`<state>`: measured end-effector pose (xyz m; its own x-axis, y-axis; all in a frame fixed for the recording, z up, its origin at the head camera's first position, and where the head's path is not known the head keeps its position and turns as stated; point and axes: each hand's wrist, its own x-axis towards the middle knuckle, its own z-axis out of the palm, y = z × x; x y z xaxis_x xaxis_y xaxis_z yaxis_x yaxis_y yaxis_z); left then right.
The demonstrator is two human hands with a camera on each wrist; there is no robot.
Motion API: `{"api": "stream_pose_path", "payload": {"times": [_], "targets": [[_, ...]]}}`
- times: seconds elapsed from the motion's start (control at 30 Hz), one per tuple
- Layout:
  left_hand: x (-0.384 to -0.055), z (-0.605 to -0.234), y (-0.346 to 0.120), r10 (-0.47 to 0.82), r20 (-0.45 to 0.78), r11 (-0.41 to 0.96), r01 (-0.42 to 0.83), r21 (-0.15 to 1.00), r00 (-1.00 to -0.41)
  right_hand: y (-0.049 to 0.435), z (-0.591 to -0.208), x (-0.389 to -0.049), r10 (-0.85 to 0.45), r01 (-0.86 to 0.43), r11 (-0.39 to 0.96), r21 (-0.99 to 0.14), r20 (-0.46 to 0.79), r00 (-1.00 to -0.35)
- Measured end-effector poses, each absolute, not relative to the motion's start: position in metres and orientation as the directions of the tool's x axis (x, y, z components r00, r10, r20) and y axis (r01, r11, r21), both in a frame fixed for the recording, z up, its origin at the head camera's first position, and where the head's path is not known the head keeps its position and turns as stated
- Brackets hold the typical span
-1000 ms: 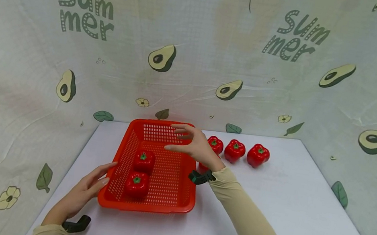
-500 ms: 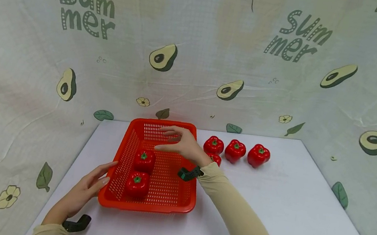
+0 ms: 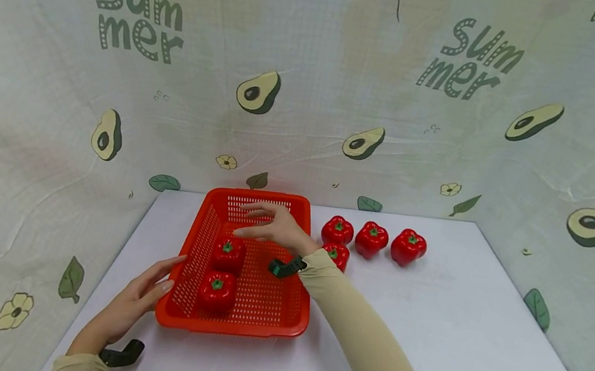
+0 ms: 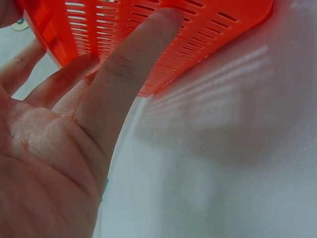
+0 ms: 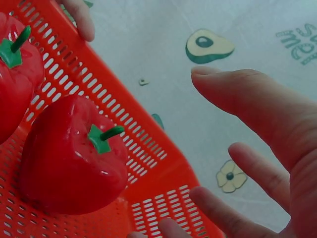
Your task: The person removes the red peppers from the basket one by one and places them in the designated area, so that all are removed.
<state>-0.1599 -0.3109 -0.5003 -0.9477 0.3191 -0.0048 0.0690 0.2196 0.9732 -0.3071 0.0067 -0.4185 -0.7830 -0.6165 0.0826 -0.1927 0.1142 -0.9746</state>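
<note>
Two red bell peppers with green stems sit along the left side of an orange-red plastic basket [image 3: 258, 332]: a nearer pepper [image 3: 217, 291] and a farther pepper [image 3: 228, 255]. Above the basket's far half hovers my right hand [image 3: 276, 226], fingers spread and nothing held. In the right wrist view, the farther pepper [image 5: 74, 158] lies a little apart from those fingers. My left hand [image 3: 133, 299] touches the basket's left side with extended fingers. The left wrist view shows its thumb [image 4: 133, 69] straight against the slotted wall [image 4: 198, 34].
Right of the basket on the white table [image 3: 397, 329] stand a row of red peppers, including a middle pepper [image 3: 371, 239] and a right pepper [image 3: 408, 247]. Another pepper [image 3: 337, 255] is partly behind my right forearm. A printed cloth [image 3: 314, 72] hangs behind.
My right hand has moved left over the basket, towards the farther pepper inside. That uncovers more of the peppers on the table. The left hand and basket stay put.
</note>
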Motion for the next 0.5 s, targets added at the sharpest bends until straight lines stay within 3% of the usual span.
{"api": "stream_pose_path", "payload": {"times": [0.5], "targets": [[-0.159, -0.497, -0.309, 0.300, -0.034, 0.208, 0.031, 0.978, -0.953, -0.011, -0.441, -0.311, -0.672, -0.113, 0.167, -0.980, -0.029, -0.740]]}}
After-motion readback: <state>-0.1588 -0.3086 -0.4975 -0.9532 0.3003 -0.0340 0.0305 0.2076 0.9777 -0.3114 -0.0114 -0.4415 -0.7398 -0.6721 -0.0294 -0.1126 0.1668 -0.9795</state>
